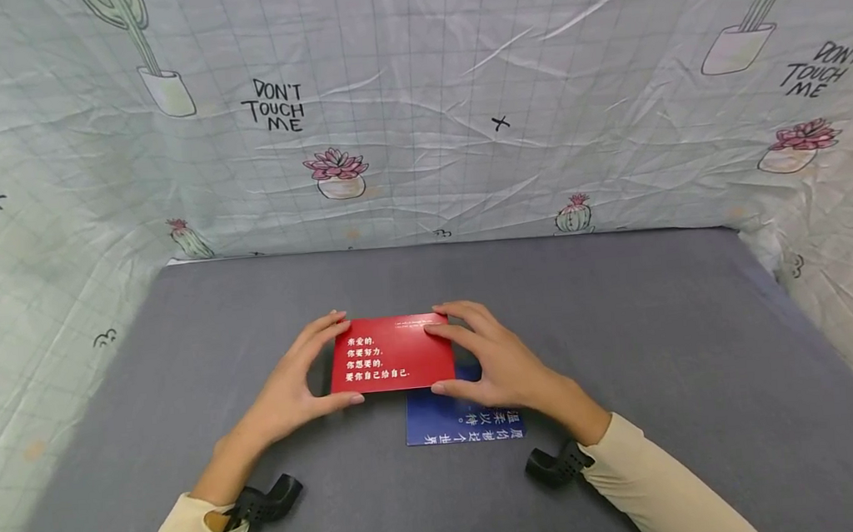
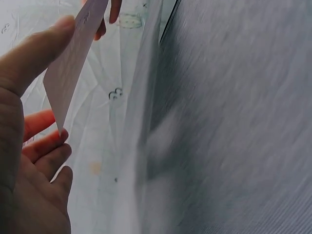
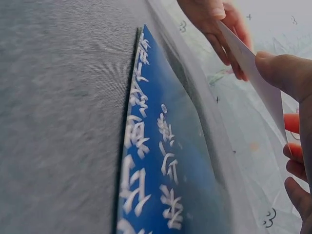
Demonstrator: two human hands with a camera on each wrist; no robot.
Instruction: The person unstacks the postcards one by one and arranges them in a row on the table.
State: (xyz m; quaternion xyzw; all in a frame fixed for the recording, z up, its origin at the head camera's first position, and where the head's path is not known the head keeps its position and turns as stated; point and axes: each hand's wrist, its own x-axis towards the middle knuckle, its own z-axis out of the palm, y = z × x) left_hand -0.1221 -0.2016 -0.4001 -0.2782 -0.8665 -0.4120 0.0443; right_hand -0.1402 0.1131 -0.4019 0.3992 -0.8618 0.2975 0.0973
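A red card (image 1: 388,357) with white Chinese writing is held up over the table, its edges gripped from both sides. My left hand (image 1: 289,394) pinches the left end, thumb at the near edge and fingertips at the far edge. On the right end, my right hand (image 1: 505,364) grips in the same way. Both wrist views show the card's pale underside (image 2: 73,68) tilted and apart from the tabletop. Below it lies a blue card (image 1: 465,426) with white writing, its far part hidden by the red card and right hand.
The table has a dark grey cloth top (image 1: 627,325). Behind and at the sides hangs a pale curtain (image 1: 416,133) printed with cacti and words. A black wrist camera (image 1: 268,500) sits on the left wrist, another black wrist camera (image 1: 558,464) on the right.
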